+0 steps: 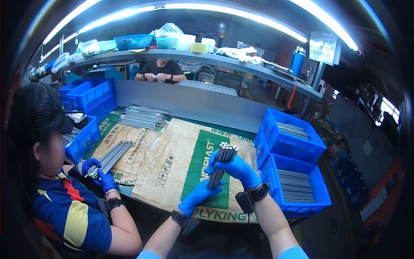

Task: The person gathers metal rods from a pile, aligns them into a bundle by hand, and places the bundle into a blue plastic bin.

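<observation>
Both gloved hands clamp a rod bundle [222,166] upright above the sack-covered table [172,164]: right hand [237,168] high, left hand [199,194] low. Blue bins [297,181] crowd the bundle's right; leftward lies open sacking. Palms hide its middle.

Both hands wear bright blue gloves: the left hand [199,195] and the right hand [237,169] close on a bundle of grey metal rods [221,165]. Black wristbands [253,196] sit behind the gloves. Under the hands lies a tan paper sack [172,168] with a green band and white lettering. Right of the right hand stand blue plastic bins [297,172] of grey rods.
</observation>
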